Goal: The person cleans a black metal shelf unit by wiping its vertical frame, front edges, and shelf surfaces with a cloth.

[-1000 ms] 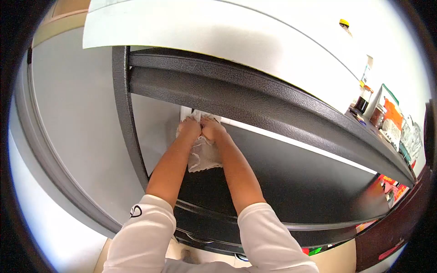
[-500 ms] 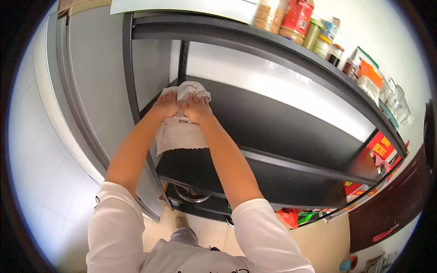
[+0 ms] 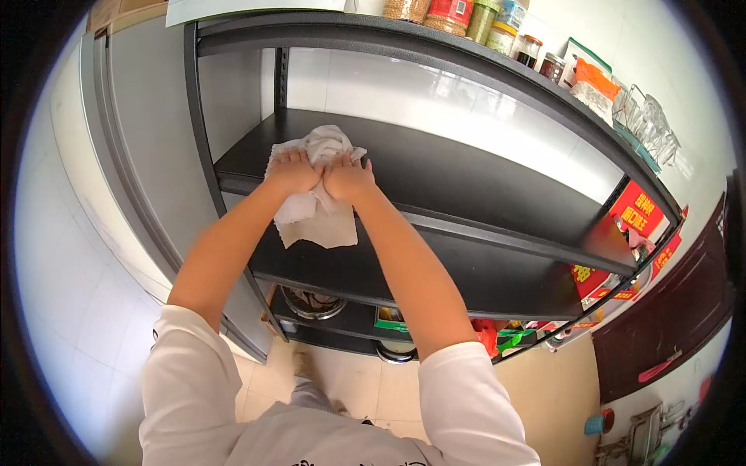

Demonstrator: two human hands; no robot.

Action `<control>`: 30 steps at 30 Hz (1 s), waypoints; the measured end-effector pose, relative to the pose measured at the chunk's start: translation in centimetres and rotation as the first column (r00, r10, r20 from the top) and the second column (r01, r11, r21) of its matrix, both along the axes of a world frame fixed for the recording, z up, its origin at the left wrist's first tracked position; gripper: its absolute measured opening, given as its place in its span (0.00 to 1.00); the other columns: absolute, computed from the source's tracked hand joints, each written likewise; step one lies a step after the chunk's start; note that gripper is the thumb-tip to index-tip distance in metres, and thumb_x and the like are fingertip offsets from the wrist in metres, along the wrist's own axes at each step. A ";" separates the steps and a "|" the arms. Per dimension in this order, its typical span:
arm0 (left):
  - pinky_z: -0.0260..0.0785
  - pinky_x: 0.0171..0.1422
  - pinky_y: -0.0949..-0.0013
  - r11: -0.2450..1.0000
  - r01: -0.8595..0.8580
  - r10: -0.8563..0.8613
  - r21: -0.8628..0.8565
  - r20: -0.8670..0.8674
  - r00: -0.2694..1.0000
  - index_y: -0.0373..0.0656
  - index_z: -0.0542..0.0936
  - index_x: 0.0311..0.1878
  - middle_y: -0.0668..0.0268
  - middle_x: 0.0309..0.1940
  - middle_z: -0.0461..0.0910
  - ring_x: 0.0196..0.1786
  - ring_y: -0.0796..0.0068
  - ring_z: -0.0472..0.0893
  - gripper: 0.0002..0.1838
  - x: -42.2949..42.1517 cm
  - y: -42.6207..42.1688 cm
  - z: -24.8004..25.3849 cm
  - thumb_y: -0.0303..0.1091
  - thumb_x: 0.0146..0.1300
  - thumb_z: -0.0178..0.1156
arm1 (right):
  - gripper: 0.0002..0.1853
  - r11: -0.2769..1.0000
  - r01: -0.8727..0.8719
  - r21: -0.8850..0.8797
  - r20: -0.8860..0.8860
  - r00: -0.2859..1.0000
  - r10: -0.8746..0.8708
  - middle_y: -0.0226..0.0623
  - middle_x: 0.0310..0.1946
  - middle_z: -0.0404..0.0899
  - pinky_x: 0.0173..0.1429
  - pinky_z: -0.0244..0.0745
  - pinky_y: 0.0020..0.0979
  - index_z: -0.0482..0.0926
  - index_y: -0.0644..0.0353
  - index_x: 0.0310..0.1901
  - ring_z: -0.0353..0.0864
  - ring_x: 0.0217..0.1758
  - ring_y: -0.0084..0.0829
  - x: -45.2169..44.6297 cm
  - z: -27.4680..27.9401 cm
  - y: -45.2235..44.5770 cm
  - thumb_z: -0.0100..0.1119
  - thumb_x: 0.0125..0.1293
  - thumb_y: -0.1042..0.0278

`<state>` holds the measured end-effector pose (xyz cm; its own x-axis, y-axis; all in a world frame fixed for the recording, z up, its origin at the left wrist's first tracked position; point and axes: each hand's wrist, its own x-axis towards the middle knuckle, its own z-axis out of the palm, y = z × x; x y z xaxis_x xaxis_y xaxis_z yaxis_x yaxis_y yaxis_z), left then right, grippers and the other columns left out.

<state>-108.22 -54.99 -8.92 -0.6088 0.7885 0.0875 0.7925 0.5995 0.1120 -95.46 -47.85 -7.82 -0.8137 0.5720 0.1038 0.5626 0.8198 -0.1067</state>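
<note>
A pale, crumpled cloth (image 3: pixel 328 144) lies on a black shelf board (image 3: pixel 435 167), near its left end. Its lower part hangs over the board's front edge. My left hand (image 3: pixel 294 172) presses on the cloth from the left, its fingers bent over the fabric. Close beside it, my right hand (image 3: pixel 347 179) bears down on the same cloth with fingers curled onto it. The thumbs almost meet between the hands. Fabric bunches up beyond the fingertips, and the palms' undersides are hidden.
Overhead, the top shelf (image 3: pixel 373 27) carries jars, bags and a glass rack (image 3: pixel 649 124). A grey panel (image 3: pixel 148 140) stands at the left. Red boxes (image 3: pixel 641 206) sit at the right end. Lower down are a round metal pan (image 3: pixel 312 304) and a green box (image 3: pixel 391 319).
Both hands and the cloth have come back from the rear left corner toward the board's front edge. More of the shelf's left end shows now. The camera view has shifted too.
</note>
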 end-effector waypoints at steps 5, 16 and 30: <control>0.36 0.77 0.42 0.999 -0.025 0.026 -0.039 0.036 0.999 0.35 0.47 0.75 0.47 0.75 0.45 0.77 0.44 0.45 0.46 -0.3 1.6 0.3 0.66 0.67 0.32 | 0.35 1.000 0.017 -0.004 0.019 1.000 -0.017 0.50 0.76 0.41 0.78 0.36 0.52 0.48 0.64 0.74 0.40 0.79 0.50 -1.0 0.1 1.1 0.22 0.72 0.49; 0.35 0.78 0.45 0.997 -0.009 0.015 -0.075 0.085 0.996 0.36 0.43 0.75 0.50 0.77 0.40 0.78 0.49 0.42 0.46 -6.3 8.3 0.0 0.67 0.68 0.30 | 0.34 0.999 0.039 -0.019 0.011 0.999 -0.039 0.49 0.76 0.40 0.79 0.39 0.48 0.46 0.65 0.74 0.39 0.79 0.48 -5.8 0.2 6.7 0.24 0.73 0.51; 0.71 0.53 0.57 0.881 0.254 -0.318 0.398 0.100 0.943 0.42 0.83 0.44 0.51 0.44 0.82 0.48 0.51 0.80 0.19 -8.8 8.7 1.4 0.48 0.64 0.57 | 0.12 0.989 0.057 0.134 -0.301 0.953 -0.014 0.49 0.46 0.81 0.49 0.79 0.43 0.80 0.61 0.45 0.83 0.46 0.47 -8.6 -0.5 9.4 0.54 0.62 0.67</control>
